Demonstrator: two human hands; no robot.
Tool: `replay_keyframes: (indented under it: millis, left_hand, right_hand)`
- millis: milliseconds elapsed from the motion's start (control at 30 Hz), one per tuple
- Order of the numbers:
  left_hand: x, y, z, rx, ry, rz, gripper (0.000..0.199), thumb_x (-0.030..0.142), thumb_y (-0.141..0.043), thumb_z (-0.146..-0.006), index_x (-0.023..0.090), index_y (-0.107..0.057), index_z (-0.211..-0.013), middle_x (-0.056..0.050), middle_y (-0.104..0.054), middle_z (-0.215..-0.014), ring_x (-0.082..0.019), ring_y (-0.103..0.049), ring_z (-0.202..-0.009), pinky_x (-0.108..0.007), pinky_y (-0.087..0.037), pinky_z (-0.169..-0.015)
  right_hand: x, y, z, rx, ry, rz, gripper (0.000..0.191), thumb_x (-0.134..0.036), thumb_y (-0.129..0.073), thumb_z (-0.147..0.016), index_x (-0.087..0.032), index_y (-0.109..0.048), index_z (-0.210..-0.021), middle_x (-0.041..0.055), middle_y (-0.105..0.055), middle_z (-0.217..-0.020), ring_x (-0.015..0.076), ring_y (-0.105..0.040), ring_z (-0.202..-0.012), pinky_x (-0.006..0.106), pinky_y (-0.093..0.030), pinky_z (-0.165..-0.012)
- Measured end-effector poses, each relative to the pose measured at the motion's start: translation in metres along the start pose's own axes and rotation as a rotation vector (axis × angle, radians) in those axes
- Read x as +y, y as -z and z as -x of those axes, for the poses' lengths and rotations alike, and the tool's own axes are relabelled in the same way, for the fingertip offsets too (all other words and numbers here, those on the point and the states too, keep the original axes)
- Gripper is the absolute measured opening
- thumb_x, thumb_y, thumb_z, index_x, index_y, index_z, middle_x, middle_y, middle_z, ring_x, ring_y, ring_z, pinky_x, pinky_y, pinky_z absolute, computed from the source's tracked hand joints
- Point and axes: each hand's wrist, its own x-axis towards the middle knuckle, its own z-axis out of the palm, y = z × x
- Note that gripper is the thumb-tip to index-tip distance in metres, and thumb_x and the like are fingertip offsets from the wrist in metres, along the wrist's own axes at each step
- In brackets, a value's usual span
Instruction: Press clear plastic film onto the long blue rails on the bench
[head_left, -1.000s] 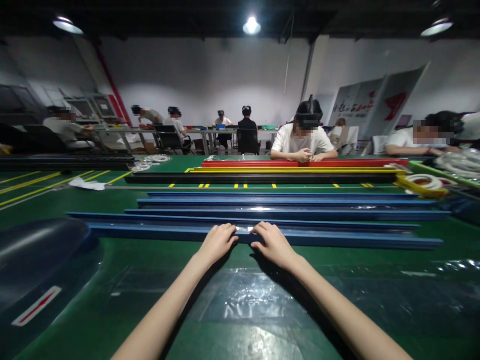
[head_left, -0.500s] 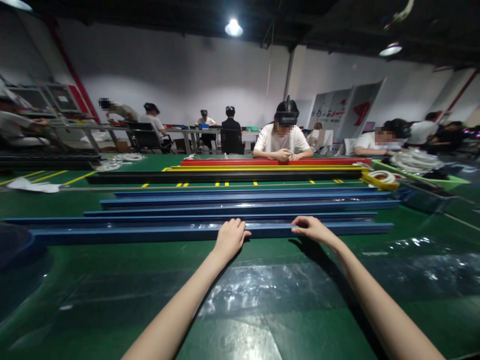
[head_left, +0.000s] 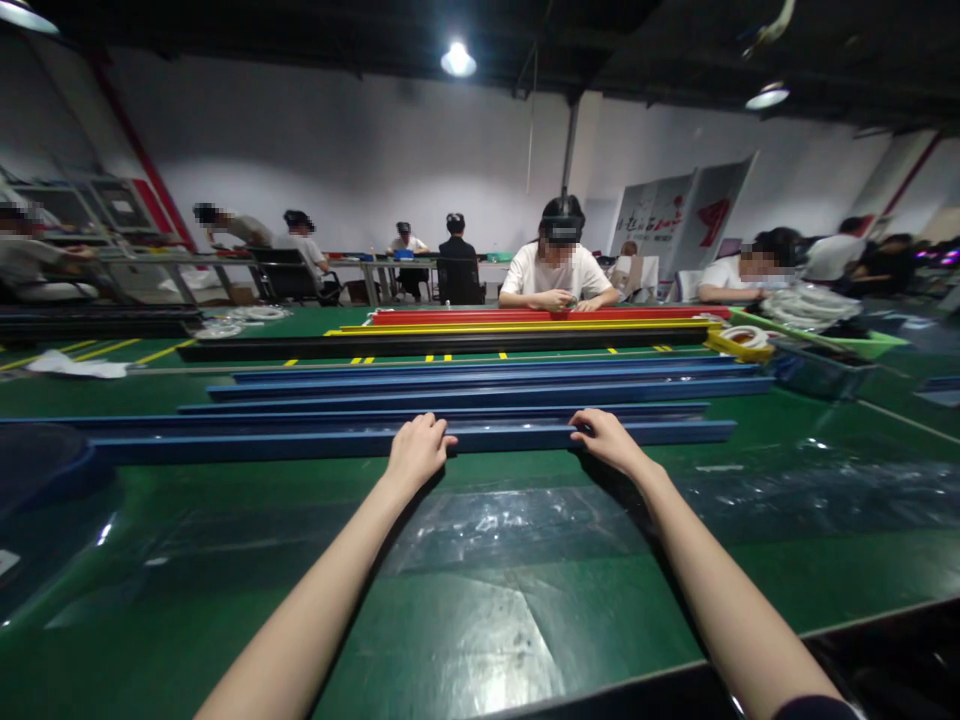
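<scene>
A long blue plastic channel (head_left: 510, 437) lies across the green table in front of me. My left hand (head_left: 418, 445) is closed over its near wall, fingers inside the trough and thumb pointing right. Further right along the same channel, my right hand (head_left: 606, 438) grips the near wall, its fingers curled over the top and its thumb at the front. Behind it several more blue channels (head_left: 487, 390) lie roughly parallel. Clear plastic film (head_left: 525, 525) is spread flat between the channel and me.
Black (head_left: 450, 345), yellow (head_left: 525, 327) and red strips (head_left: 540, 316) lie farther back. A blue tub (head_left: 52, 500) stands at the left, by the channel's left end. Green (head_left: 877, 345) and yellow trays (head_left: 739, 345) sit at the right. A person (head_left: 559, 265) sits opposite.
The front blue channel has slid left, its right end now farther in. My left hand has moved left with it; my right hand has closed onto the wall. The view has shifted slightly.
</scene>
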Motion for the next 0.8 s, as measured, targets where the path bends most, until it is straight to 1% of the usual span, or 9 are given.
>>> replay_keyframes:
  millis: [67, 167, 300, 367, 433, 533, 633, 700, 800]
  left_hand:
    - [-0.015, 0.006, 0.005, -0.03, 0.047, -0.011, 0.026, 0.035, -0.042, -0.088, 0.018, -0.061, -0.081, -0.008, -0.06, -0.087, -0.022, -0.056, -0.086, -0.03, -0.038, -0.07]
    - [-0.038, 0.015, 0.009, -0.129, 0.174, 0.034, 0.029, 0.043, -0.045, -0.084, 0.022, -0.065, -0.085, -0.006, -0.062, -0.088, -0.023, -0.057, -0.089, -0.029, -0.037, -0.068]
    - [-0.061, 0.019, 0.013, -0.168, 0.289, 0.055, 0.032, 0.047, -0.045, -0.082, 0.025, -0.066, -0.091, -0.005, -0.063, -0.095, -0.024, -0.057, -0.092, -0.029, -0.037, -0.069]
    - [-0.068, 0.017, 0.015, -0.162, 0.291, 0.043, 0.033, 0.047, -0.044, -0.082, 0.024, -0.066, -0.091, -0.005, -0.064, -0.094, -0.023, -0.057, -0.092, -0.029, -0.037, -0.071]
    - [-0.071, 0.015, 0.018, -0.146, 0.258, 0.018, 0.034, 0.046, -0.042, -0.083, 0.022, -0.065, -0.092, -0.006, -0.063, -0.093, -0.023, -0.056, -0.093, -0.03, -0.037, -0.073]
    - [-0.071, 0.012, 0.021, -0.109, 0.204, 0.001, 0.033, 0.042, -0.041, -0.085, 0.02, -0.063, -0.094, -0.007, -0.063, -0.094, -0.023, -0.055, -0.095, -0.032, -0.036, -0.078]
    - [-0.063, 0.012, 0.021, -0.074, 0.161, 0.047, 0.031, 0.043, -0.042, -0.085, 0.022, -0.062, -0.094, -0.005, -0.064, -0.097, -0.023, -0.054, -0.095, -0.034, -0.034, -0.083]
    - [-0.05, 0.012, 0.019, -0.055, 0.113, 0.078, 0.032, 0.047, -0.043, -0.085, 0.023, -0.062, -0.093, -0.004, -0.065, -0.097, -0.022, -0.054, -0.095, -0.035, -0.033, -0.084]
    - [-0.023, 0.01, 0.016, -0.022, 0.022, 0.065, 0.034, 0.049, -0.043, -0.086, 0.022, -0.061, -0.093, -0.005, -0.065, -0.095, -0.023, -0.055, -0.093, -0.034, -0.035, -0.079]
  right_hand:
    - [0.003, 0.0, 0.004, 0.005, 0.023, 0.068, 0.013, -0.021, -0.054, -0.078, -0.018, -0.063, -0.088, 0.0061, -0.065, -0.089, 0.0177, -0.056, -0.087, 0.027, -0.04, -0.077]
    - [0.006, 0.001, 0.008, 0.019, 0.053, 0.127, 0.015, -0.026, -0.053, -0.08, -0.017, -0.061, -0.09, 0.0069, -0.063, -0.091, 0.0181, -0.055, -0.089, 0.028, -0.038, -0.078]
    - [0.007, -0.003, 0.009, 0.063, 0.061, 0.102, 0.015, -0.029, -0.051, -0.081, -0.017, -0.058, -0.089, 0.0071, -0.061, -0.093, 0.018, -0.053, -0.088, 0.028, -0.038, -0.077]
    - [0.009, -0.008, 0.007, 0.092, 0.039, 0.037, 0.012, -0.028, -0.05, -0.081, -0.018, -0.055, -0.084, 0.0055, -0.06, -0.088, 0.0174, -0.053, -0.085, 0.028, -0.037, -0.074]
    - [0.011, -0.013, 0.005, 0.128, -0.004, -0.022, 0.008, -0.026, -0.05, -0.079, -0.018, -0.052, -0.078, 0.0038, -0.059, -0.083, 0.0173, -0.052, -0.083, 0.028, -0.035, -0.073]
    - [0.01, -0.019, 0.003, 0.175, -0.066, -0.041, 0.005, -0.022, -0.048, -0.077, -0.018, -0.048, -0.074, 0.0029, -0.058, -0.082, 0.0184, -0.052, -0.085, 0.03, -0.032, -0.074]
    - [0.002, -0.024, 0.003, 0.199, -0.085, -0.048, 0.004, -0.02, -0.048, -0.076, -0.018, -0.046, -0.072, 0.002, -0.057, -0.08, 0.0185, -0.052, -0.085, 0.031, -0.028, -0.075]
    - [-0.008, -0.029, 0.003, 0.204, -0.077, -0.06, 0.004, -0.019, -0.048, -0.075, -0.018, -0.045, -0.072, 0.0014, -0.057, -0.08, 0.0178, -0.051, -0.084, 0.031, -0.026, -0.076]
    - [-0.029, -0.037, 0.004, 0.185, -0.022, -0.061, 0.003, -0.017, -0.047, -0.076, -0.019, -0.046, -0.079, 0.0023, -0.057, -0.086, 0.018, -0.05, -0.088, 0.032, -0.024, -0.078]
